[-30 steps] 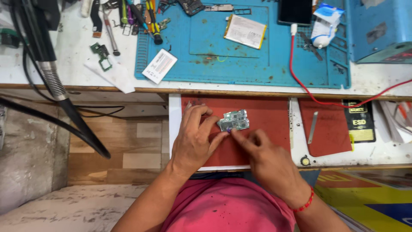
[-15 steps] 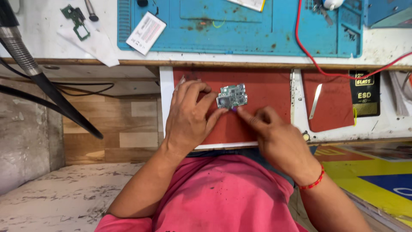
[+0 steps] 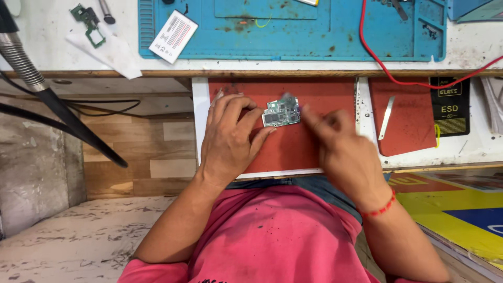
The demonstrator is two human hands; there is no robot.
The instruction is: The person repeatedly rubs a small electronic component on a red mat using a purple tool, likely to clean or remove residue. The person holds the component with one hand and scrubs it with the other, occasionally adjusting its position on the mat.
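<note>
A small green and silver circuit board (image 3: 281,111) lies on a red mat (image 3: 293,152) on a white pull-out shelf in front of me. My left hand (image 3: 230,137) rests on the mat, its fingertips pressed to the board's left edge and holding it. My right hand (image 3: 341,149) is blurred; its index finger points at the board's right edge, and I cannot tell whether it touches the board.
Above, a blue work mat (image 3: 314,36) lies on the bench with a red cable (image 3: 374,55) across it and a white printed card (image 3: 173,36) at its left edge. A metal pry blade (image 3: 386,118) lies on a second red mat (image 3: 414,131). A black hose (image 3: 68,118) slants at the left.
My head has tilted down, so the bench has slid up out of view. My right hand has slipped from the board's lower right corner to just right of it.
</note>
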